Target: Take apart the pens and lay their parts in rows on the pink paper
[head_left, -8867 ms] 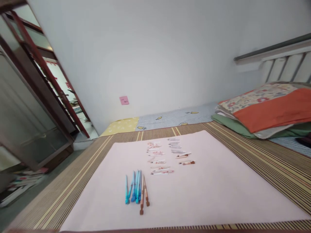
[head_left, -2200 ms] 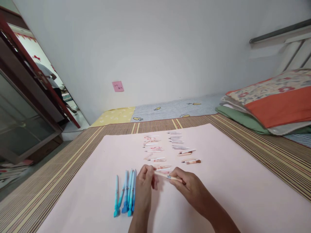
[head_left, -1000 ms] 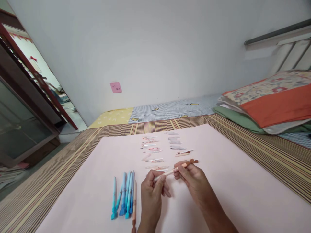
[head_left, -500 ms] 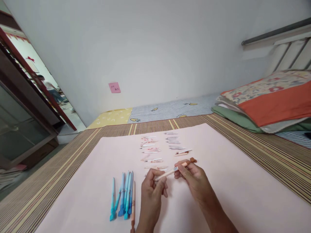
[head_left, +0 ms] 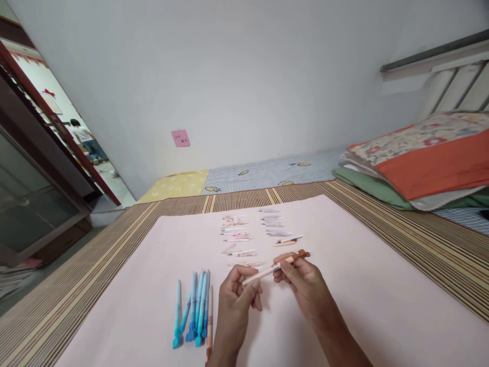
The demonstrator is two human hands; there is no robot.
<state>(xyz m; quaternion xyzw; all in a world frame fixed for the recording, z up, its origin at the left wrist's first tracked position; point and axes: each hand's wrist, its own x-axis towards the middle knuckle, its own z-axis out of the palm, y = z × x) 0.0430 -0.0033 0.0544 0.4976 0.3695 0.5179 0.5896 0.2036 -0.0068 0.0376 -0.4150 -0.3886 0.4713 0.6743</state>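
My left hand (head_left: 237, 300) pinches the pale tip end of a peach pen (head_left: 263, 274) between thumb and fingers. Around its other end, close to the brown topper, my right hand (head_left: 305, 283) is closed. The pen slants up to the right above a pale pink sheet (head_left: 130, 285). Left of my left hand lie several blue pens (head_left: 199, 300) with chunky ends and one peach-and-brown pen (head_left: 210, 321). Beyond my hands are two columns of slim pen parts, one with reddish and clear pieces (head_left: 239, 237), the other with greyish pieces (head_left: 273, 224).
A striped mat (head_left: 126, 239) lies under the sheet. Folded bedding (head_left: 431, 158) is stacked at the right. A pink note (head_left: 180, 138) sticks to the white wall (head_left: 267, 76). Through the doorway at left, another person (head_left: 86, 140) is bent over.
My left hand has shifted slightly left along the pen's tip end. The pen has turned a little, so its label shows less. The distant person has moved.
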